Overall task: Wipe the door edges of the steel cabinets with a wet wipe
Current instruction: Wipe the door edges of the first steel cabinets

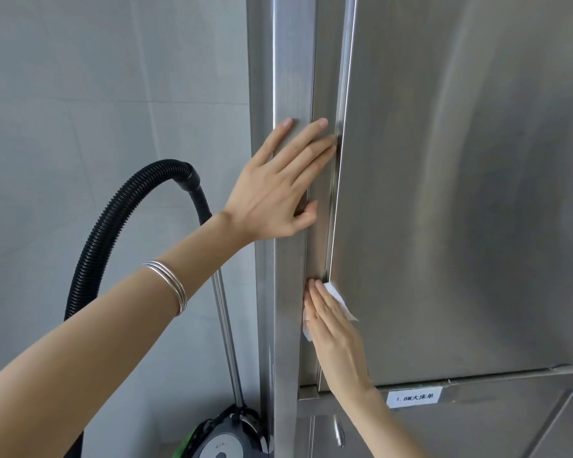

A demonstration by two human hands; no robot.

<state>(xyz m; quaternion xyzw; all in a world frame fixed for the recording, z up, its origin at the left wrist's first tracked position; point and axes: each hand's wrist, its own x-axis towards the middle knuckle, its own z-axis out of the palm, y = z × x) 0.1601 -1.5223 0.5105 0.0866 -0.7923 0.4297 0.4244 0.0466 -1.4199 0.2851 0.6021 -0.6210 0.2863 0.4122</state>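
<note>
A steel cabinet door [460,193] fills the right of the view, its left edge [339,160] running top to bottom beside the cabinet's corner post [288,77]. My left hand [278,183] lies flat on the post, fingers spread, fingertips touching the door edge. Lower down, my right hand [334,332] presses a white wet wipe [341,299] flat against the door edge, fingers straight and pointing up. Most of the wipe is hidden under that hand.
A vacuum cleaner [219,441] stands on the floor left of the cabinet, its black ribbed hose [113,226] arching up and its metal tube [225,325] close to the post. A grey tiled wall [96,94] is behind. A white label [414,397] marks the lower cabinet.
</note>
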